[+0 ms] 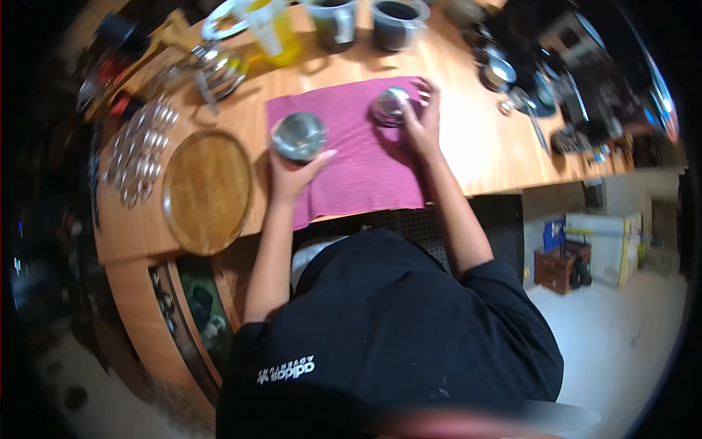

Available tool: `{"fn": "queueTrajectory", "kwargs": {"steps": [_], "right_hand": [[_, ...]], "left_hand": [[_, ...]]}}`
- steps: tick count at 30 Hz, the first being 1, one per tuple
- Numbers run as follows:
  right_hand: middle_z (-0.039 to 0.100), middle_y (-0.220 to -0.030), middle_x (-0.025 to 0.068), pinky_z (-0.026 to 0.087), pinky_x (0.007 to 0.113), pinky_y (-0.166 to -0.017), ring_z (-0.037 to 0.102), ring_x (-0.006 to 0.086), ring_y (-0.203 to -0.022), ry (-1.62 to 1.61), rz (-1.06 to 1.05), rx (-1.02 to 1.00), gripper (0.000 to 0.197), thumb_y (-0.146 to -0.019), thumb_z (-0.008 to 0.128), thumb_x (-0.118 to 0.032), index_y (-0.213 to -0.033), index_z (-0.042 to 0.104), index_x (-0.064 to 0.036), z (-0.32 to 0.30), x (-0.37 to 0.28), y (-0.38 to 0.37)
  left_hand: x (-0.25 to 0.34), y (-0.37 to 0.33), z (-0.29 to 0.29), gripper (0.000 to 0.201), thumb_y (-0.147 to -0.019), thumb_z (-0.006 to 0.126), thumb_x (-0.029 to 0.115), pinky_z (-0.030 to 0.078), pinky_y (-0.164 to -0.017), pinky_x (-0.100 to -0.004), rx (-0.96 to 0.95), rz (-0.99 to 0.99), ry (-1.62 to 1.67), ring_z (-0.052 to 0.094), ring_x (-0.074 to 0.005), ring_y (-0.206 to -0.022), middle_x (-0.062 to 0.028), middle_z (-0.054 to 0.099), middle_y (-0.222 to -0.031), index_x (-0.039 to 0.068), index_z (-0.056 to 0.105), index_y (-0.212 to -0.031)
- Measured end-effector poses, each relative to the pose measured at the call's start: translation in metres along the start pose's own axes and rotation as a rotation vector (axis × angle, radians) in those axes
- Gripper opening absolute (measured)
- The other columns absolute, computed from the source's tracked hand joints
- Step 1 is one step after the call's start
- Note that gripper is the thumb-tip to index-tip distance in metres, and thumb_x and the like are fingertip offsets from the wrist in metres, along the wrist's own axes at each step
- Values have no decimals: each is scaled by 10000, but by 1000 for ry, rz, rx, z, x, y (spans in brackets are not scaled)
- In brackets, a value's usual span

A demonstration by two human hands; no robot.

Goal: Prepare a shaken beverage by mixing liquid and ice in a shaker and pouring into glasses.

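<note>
A clear round drinking glass (298, 137) is in my left hand (294, 174), its fingers wrapped round the left side and the thumb on the near side. It is over the left part of a purple-pink cloth mat (351, 172). At the mat's far right corner my right hand (424, 124) is curled at the right side of a smaller glass (387, 108), the thumb against it. The mat's colour shows through this glass. Blur hides how far its fingers reach round and whether it touches the mat.
A round wooden tray (208, 192) and a cluster of shiny metal rings (142, 146) lie at the left. Behind the mat stand a yellow pitcher (276, 36), two jugs of dark liquid (395, 16) and a white plate (223, 22). Metal utensils (499, 73) crowd the right.
</note>
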State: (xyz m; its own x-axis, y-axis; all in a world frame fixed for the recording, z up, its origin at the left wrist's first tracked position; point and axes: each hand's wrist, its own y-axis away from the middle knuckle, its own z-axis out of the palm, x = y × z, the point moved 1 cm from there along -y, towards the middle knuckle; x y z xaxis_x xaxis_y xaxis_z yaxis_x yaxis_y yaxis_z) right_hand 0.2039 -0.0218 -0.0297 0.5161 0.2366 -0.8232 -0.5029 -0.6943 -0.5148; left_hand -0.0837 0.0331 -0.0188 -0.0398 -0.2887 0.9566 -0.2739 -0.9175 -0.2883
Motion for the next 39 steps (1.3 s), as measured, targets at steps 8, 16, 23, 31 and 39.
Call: {"fn": "queueTrajectory", "kwargs": {"steps": [8, 16, 23, 31, 39], "right_hand": [[500, -1303, 149, 436, 412, -1047, 530, 264, -1193, 100, 32, 622, 701, -820, 764, -70, -1407, 381, -44, -89, 6, -4], [515, -1284, 203, 463, 402, -1005, 548, 292, -1152, 348, 227, 742, 933, -716, 935, -358, -1396, 440, 46, -183, 109, -47], [698, -1132, 132, 534, 357, -926, 675, 225, -1023, 302, 227, 604, 569, -783, 909, -232, -1207, 652, 47, -189, 136, -68], [698, -1132, 112, 542, 320, -894, 673, 191, -1016, 100, 262, 535, 375, -892, 790, -74, -1229, 649, 12, -170, 69, -46], [680, -1122, 104, 536, 313, -920, 661, 173, -1010, -131, 122, 157, 353, -926, 738, -7, -1257, 623, 43, -84, -56, 21]], "left_hand": [[27, -2, 2, 723, -704, 965, 118, 538, -858, -310, 2, -112, -308, 638, -146, -933, -51, 644, -1052, 4, 513, -1257], [25, -4, -4, 610, -710, 965, 133, 539, -822, -302, 16, -124, -280, 637, -140, -892, -48, 660, -1013, 15, 565, -1156], [16, -4, -1, 698, -706, 972, 213, 538, -893, -341, 43, 51, -290, 655, -185, -1015, -97, 668, -1115, 22, 552, -1231], [14, -9, -12, 1007, -676, 985, 242, 474, -1046, -420, 41, 48, -318, 580, -281, -1235, -165, 573, -1322, 63, 355, -1442], [16, -17, -22, 1147, -657, 993, 245, 389, -1161, -459, 124, 83, -282, 449, -317, -1398, -229, 386, -1528, 49, 256, -1513]]}}
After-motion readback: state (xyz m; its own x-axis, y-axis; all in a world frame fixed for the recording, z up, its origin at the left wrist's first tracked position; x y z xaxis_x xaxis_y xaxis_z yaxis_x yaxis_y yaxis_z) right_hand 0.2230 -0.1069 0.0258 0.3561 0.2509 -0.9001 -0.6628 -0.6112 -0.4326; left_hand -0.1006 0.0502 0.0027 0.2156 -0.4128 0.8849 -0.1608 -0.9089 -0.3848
